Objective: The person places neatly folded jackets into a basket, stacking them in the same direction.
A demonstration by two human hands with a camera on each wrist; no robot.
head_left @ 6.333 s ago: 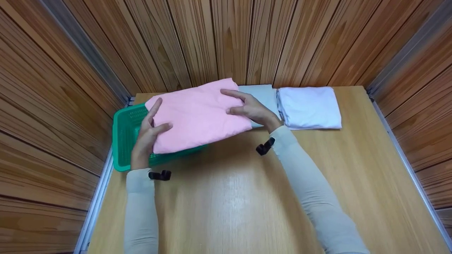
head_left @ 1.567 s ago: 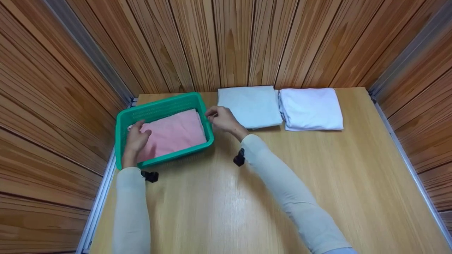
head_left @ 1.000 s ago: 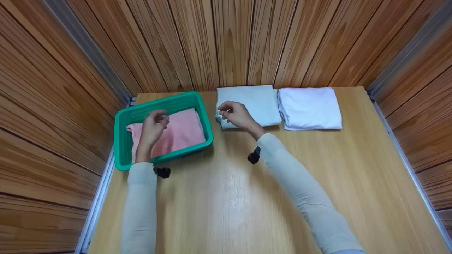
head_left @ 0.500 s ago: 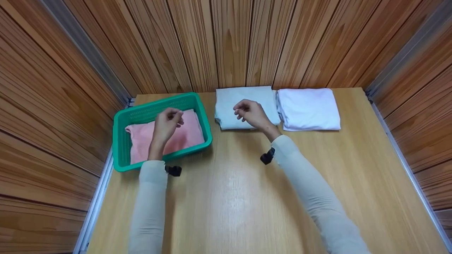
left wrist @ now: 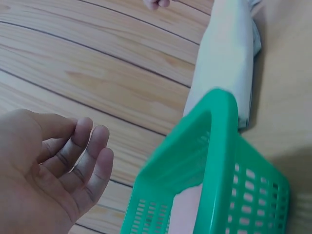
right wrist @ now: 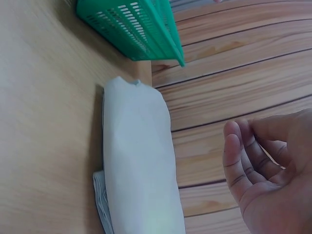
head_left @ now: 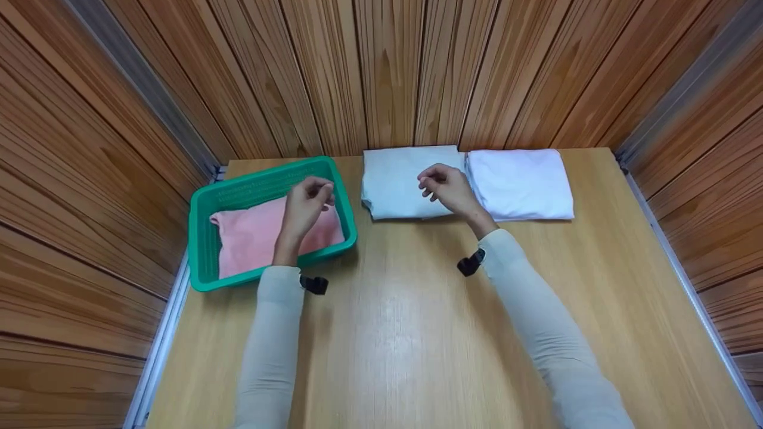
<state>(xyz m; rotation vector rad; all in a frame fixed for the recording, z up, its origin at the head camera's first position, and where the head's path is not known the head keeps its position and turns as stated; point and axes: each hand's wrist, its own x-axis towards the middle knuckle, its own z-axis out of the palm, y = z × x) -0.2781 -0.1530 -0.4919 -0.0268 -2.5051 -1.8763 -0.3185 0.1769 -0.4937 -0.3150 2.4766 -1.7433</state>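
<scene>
My left hand [head_left: 307,205] hovers over the right part of the green plastic basket [head_left: 197,238], its fingers loosely curled with nothing in them. In the left wrist view, that hand [left wrist: 53,170] is beside the basket's rim [left wrist: 223,156], apart from it. A folded pink cloth [head_left: 250,235] lies flat inside the basket, partly covered by the hand in the head view. Over a folded pale grey-green cloth [head_left: 393,185], my right hand [head_left: 450,189] hangs with bent, relaxed fingers. The right wrist view shows this hand [right wrist: 273,170] bare of any object, away from the folded cloth [right wrist: 139,161].
A folded white cloth [head_left: 524,185] lies right beside the pale grey-green one, along the back of the wooden table [head_left: 387,333]. Wood-panelled walls [head_left: 387,71] rise behind and at both sides. The basket stands at the table's back left corner.
Earlier both hands held the pink cloth above the basket; it now lies inside, released. Since then both hands have drawn away to the right, their fingers loosely curled. Basket and other cloths stay put lately.
</scene>
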